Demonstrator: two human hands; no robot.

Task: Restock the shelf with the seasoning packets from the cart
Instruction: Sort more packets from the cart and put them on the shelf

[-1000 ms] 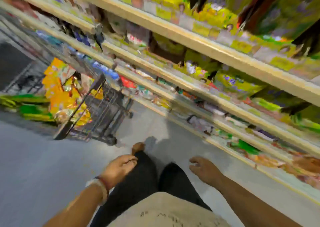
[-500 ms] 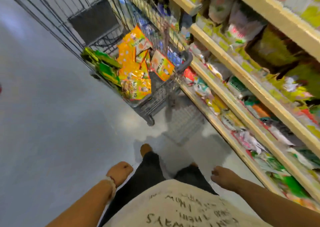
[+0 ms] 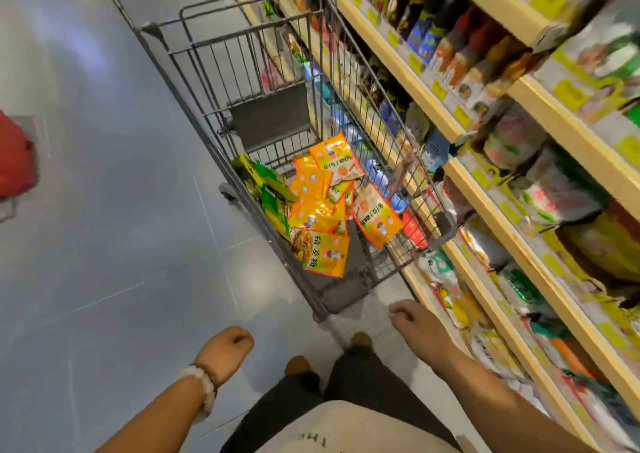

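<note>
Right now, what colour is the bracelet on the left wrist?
White, a beaded bracelet; shows best in the head view.

Bright overhead store light, soft glare patches on the grey floor (image 3: 104, 245), motion blur smearing the shelf (image 3: 519, 182) at right, wide-angle bending at edges, cart (image 3: 214, 72) centre fairly sharp

A shop aisle: stocked shelves (image 3: 491, 207) with yellow price tags (image 3: 568, 94) beside a wire cart (image 3: 242, 82).
</note>
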